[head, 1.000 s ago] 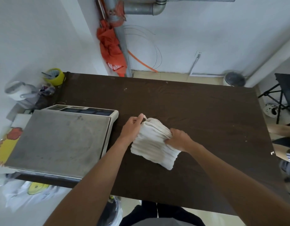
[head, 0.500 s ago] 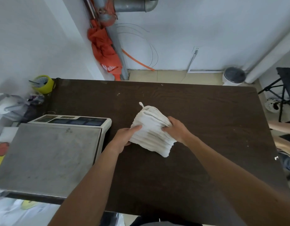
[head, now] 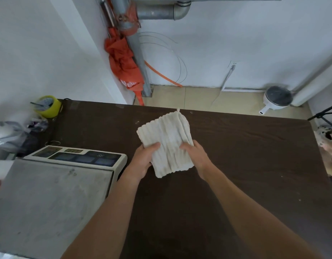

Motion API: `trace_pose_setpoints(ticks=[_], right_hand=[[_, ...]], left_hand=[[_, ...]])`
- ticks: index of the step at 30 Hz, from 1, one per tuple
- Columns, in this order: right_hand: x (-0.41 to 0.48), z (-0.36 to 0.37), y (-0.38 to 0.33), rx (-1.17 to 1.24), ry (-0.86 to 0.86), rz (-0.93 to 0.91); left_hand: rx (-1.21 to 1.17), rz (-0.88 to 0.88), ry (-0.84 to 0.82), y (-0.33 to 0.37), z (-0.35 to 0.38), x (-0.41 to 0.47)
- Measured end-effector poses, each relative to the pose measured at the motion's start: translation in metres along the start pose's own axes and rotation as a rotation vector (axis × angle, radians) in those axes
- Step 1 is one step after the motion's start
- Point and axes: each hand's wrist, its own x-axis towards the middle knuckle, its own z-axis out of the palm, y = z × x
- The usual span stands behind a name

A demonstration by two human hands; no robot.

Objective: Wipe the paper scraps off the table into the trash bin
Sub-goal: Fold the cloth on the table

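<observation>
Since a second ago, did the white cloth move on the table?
Yes. The white cloth went away from the person toward the table's far edge, beyond the scale beside it. Both hands grip it.

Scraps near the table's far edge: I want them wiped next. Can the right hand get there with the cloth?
Probably yes: the right hand grips the cloth, and bare table lies between it and the scraps.

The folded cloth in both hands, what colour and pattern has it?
Off-white ribbed cloth; head view.
</observation>
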Motion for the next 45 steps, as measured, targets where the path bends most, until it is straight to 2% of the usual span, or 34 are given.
trace_pose_setpoints(ticks=[4,7,10,12,14,15,17,19,22,24,28,34,39,45], right_hand=[[0.018,-0.005,-0.002,-0.038,0.045,0.039],[0.027,-0.006,0.001,-0.107,0.008,0.026],[0.039,-0.005,0.011,-0.328,0.01,-0.06],[0.043,-0.004,0.011,-0.525,0.139,-0.143],[0.04,0.0,0.007,-0.801,0.318,-0.327],[0.038,0.005,0.005,-0.925,0.373,-0.471],[0.035,0.019,0.0,-1.055,0.365,-0.69],[0.039,0.036,0.0,-1.094,0.287,-0.742],[0.057,0.059,0.008,-1.219,0.198,-0.778],[0.071,0.064,0.017,-1.241,0.194,-0.761],[0.088,0.05,0.037,-1.267,0.264,-0.66],[0.098,0.042,0.047,-1.168,0.227,-0.696],[0.098,0.04,0.044,-1.188,0.21,-0.657],[0.089,0.046,0.032,-1.346,0.125,-0.532]], left_hand=[[0.114,0.063,0.045,0.02,-0.008,0.017],[0.258,0.122,0.107,0.029,-0.011,0.029],[0.456,0.2,0.216,0.03,-0.011,0.043],[0.645,0.246,0.318,0.026,-0.01,0.05],[0.863,0.405,0.398,0.019,-0.008,0.051],[1.005,0.53,0.391,0.013,-0.007,0.052],[1.317,0.743,0.285,0.002,-0.005,0.058],[1.531,0.798,0.188,-0.006,-0.005,0.069],[1.715,0.798,0.158,-0.009,-0.007,0.083],[1.774,0.822,0.144,-0.01,-0.009,0.087],[1.71,0.829,0.175,-0.018,-0.02,0.088],[1.621,0.771,0.179,-0.024,-0.023,0.093],[1.682,0.723,0.157,-0.02,-0.022,0.094],[1.884,0.635,0.103,0.004,-0.014,0.078]])
